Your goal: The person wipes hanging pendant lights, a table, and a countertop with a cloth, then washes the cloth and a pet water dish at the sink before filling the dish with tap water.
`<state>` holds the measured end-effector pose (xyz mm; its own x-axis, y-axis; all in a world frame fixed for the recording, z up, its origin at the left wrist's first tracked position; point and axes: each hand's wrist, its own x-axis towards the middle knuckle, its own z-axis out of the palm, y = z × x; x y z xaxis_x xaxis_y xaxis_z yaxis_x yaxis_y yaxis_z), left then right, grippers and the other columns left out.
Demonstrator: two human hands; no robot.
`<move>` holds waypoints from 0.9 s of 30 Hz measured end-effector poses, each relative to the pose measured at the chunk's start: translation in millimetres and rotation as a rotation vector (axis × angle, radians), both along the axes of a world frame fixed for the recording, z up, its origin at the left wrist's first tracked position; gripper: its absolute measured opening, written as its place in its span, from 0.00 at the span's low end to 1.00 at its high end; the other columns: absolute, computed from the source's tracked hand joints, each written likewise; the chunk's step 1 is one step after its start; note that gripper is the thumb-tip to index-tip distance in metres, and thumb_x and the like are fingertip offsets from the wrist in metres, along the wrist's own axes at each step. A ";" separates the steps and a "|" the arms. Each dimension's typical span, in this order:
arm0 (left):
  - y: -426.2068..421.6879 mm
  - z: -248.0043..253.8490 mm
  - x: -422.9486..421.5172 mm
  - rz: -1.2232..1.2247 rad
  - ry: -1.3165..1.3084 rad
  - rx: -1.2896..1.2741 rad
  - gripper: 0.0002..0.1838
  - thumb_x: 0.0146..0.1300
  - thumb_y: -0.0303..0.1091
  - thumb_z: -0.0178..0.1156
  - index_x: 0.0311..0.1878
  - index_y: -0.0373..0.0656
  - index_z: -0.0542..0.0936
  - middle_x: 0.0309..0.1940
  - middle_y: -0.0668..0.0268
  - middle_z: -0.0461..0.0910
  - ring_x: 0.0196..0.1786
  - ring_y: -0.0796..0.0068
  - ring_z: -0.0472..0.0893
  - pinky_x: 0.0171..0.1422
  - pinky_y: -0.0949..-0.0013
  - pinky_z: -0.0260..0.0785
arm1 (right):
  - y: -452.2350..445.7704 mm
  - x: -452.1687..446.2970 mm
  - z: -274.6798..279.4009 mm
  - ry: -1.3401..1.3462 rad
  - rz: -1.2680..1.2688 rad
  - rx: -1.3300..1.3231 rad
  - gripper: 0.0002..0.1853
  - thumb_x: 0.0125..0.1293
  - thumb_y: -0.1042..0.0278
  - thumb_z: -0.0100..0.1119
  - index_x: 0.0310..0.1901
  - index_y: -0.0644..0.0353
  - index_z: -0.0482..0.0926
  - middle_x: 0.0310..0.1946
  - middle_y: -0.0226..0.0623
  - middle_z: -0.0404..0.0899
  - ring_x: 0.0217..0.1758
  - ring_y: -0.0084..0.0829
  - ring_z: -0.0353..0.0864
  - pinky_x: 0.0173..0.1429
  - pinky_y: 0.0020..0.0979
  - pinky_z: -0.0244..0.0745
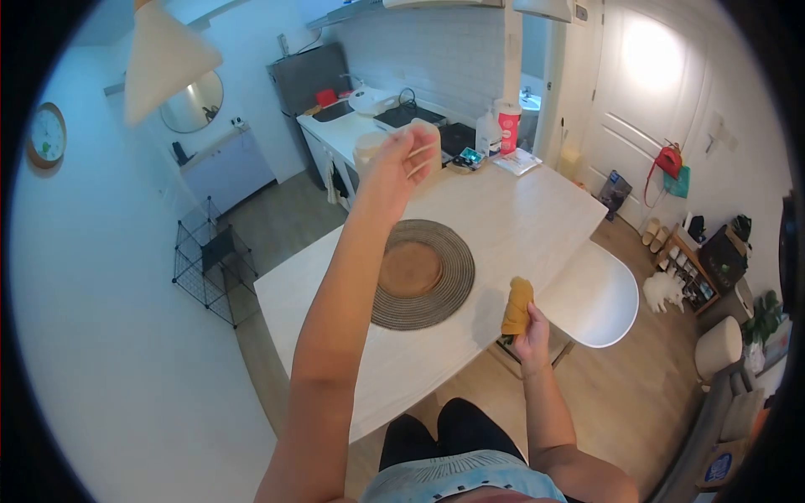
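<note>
My left hand (401,159) reaches out over the far left part of the white table (520,210), its fingers curled against a pale, rounded container (428,134). A second pale container (366,149) shows partly behind that hand. In my right hand (532,339), at the table's near right edge, is a bunched mustard-yellow cloth (517,303). Between my arms lies a round woven placemat (449,281) with a brown round piece (411,268) at its middle; my left forearm covers its left side.
A white chair (595,293) stands against the table's right side. At the table's far end are a pump bottle (488,132), a red-and-white canister (508,127) and a white packet (517,161). A wire rack (210,272) stands left. A lamp (163,63) hangs upper left.
</note>
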<state>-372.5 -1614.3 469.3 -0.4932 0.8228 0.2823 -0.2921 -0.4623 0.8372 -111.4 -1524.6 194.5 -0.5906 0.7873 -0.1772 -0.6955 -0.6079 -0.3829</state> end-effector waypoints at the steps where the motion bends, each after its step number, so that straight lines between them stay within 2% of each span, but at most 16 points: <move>1: 13.6 11.0 1.2 0.003 0.007 0.000 0.14 0.67 0.42 0.50 0.50 0.46 0.73 0.48 0.66 0.76 0.51 0.74 0.74 0.55 0.68 0.63 | 8.1 3.4 -2.4 -0.036 0.011 -0.041 0.15 0.65 0.65 0.48 0.52 0.59 0.71 0.45 0.38 0.77 0.46 0.36 0.78 0.53 0.35 0.74; 5: 68.3 51.3 -0.3 0.066 -0.044 0.071 0.15 0.67 0.41 0.51 0.51 0.44 0.72 0.49 0.64 0.75 0.52 0.70 0.74 0.56 0.66 0.63 | 30.1 16.2 -9.1 -0.054 -0.090 -0.148 0.16 0.64 0.64 0.50 0.52 0.57 0.71 0.45 0.36 0.78 0.45 0.35 0.78 0.52 0.38 0.74; 7: 87.8 75.4 -10.8 0.103 -0.034 0.093 0.15 0.67 0.42 0.51 0.51 0.43 0.72 0.49 0.63 0.74 0.52 0.69 0.73 0.56 0.65 0.63 | 30.9 19.2 4.3 0.167 -0.012 -0.159 0.19 0.64 0.62 0.50 0.55 0.59 0.69 0.49 0.40 0.76 0.51 0.39 0.76 0.56 0.45 0.71; 8: 95.8 87.9 -15.3 0.138 -0.007 0.122 0.16 0.68 0.42 0.49 0.52 0.42 0.71 0.50 0.63 0.74 0.53 0.68 0.73 0.57 0.64 0.63 | 28.5 17.7 14.6 0.173 -0.010 -0.161 0.19 0.64 0.62 0.50 0.55 0.59 0.69 0.49 0.40 0.76 0.51 0.39 0.76 0.56 0.45 0.71; 10: 109.2 110.1 -21.5 0.172 0.018 0.148 0.17 0.69 0.43 0.48 0.52 0.41 0.70 0.50 0.62 0.74 0.53 0.66 0.73 0.58 0.64 0.62 | 15.4 12.3 56.1 0.210 -0.024 -0.109 0.20 0.64 0.60 0.50 0.56 0.57 0.69 0.49 0.38 0.76 0.52 0.38 0.75 0.57 0.51 0.69; 14: 144.9 169.5 -25.8 0.143 -0.167 0.165 0.23 0.69 0.47 0.46 0.59 0.38 0.63 0.56 0.59 0.69 0.61 0.62 0.67 0.65 0.60 0.55 | 44.5 -0.4 129.6 0.256 0.029 0.101 0.22 0.65 0.60 0.47 0.59 0.57 0.66 0.53 0.39 0.73 0.56 0.38 0.73 0.61 0.52 0.66; 15: 151.0 173.9 -27.9 0.149 -0.261 0.159 0.26 0.69 0.48 0.46 0.60 0.37 0.60 0.58 0.58 0.67 0.64 0.61 0.65 0.68 0.59 0.53 | 56.3 -5.5 149.1 0.189 0.004 0.170 0.22 0.65 0.62 0.48 0.59 0.57 0.64 0.54 0.40 0.71 0.56 0.38 0.73 0.61 0.51 0.66; 18: 163.4 188.3 -30.0 0.086 -0.215 0.223 0.26 0.70 0.47 0.45 0.62 0.39 0.57 0.61 0.57 0.64 0.67 0.60 0.62 0.71 0.57 0.48 | 80.1 -30.1 225.6 0.053 -0.115 0.305 0.24 0.64 0.67 0.50 0.62 0.57 0.60 0.55 0.39 0.70 0.56 0.34 0.72 0.60 0.45 0.69; 21: 161.4 193.1 -22.6 0.067 -0.191 0.303 0.27 0.69 0.47 0.45 0.64 0.41 0.56 0.64 0.57 0.59 0.68 0.60 0.59 0.69 0.56 0.49 | 91.3 -55.0 313.0 0.042 -0.225 0.515 0.25 0.65 0.68 0.51 0.62 0.55 0.58 0.55 0.36 0.68 0.56 0.31 0.70 0.56 0.37 0.72; 22: 161.1 194.0 -22.8 0.063 -0.190 0.303 0.27 0.69 0.47 0.45 0.64 0.41 0.56 0.64 0.57 0.59 0.68 0.60 0.59 0.69 0.56 0.49 | 92.7 -63.2 340.1 0.035 -0.289 0.586 0.24 0.66 0.67 0.51 0.62 0.54 0.57 0.55 0.35 0.68 0.57 0.30 0.70 0.55 0.35 0.71; 24: 158.5 194.9 -24.7 0.149 -0.260 0.338 0.22 0.70 0.41 0.45 0.62 0.41 0.59 0.62 0.58 0.63 0.65 0.60 0.64 0.68 0.56 0.53 | 90.9 -78.8 396.6 0.054 -0.371 0.656 0.23 0.66 0.67 0.51 0.61 0.55 0.58 0.54 0.35 0.67 0.58 0.28 0.68 0.58 0.32 0.68; 26: 145.0 198.4 -17.7 0.158 -0.315 0.336 0.20 0.69 0.37 0.45 0.60 0.40 0.60 0.59 0.57 0.65 0.62 0.61 0.68 0.67 0.56 0.56 | 101.0 -101.7 445.4 0.064 -0.486 0.878 0.23 0.67 0.66 0.50 0.61 0.54 0.57 0.54 0.36 0.66 0.58 0.27 0.67 0.59 0.30 0.66; 27: 136.0 198.9 -12.6 0.171 -0.373 0.335 0.18 0.69 0.34 0.44 0.59 0.39 0.61 0.56 0.57 0.68 0.59 0.62 0.71 0.66 0.56 0.59 | 111.5 -118.0 467.3 0.086 -0.600 1.064 0.21 0.66 0.65 0.51 0.59 0.53 0.61 0.54 0.35 0.68 0.58 0.29 0.68 0.60 0.32 0.66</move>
<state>-385.1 -1478.3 668.2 -0.7295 0.6169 0.2955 -0.4391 -0.7536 0.4892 -229.4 -1413.1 661.8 -0.0619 0.6672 0.7423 -0.8054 0.4059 -0.4320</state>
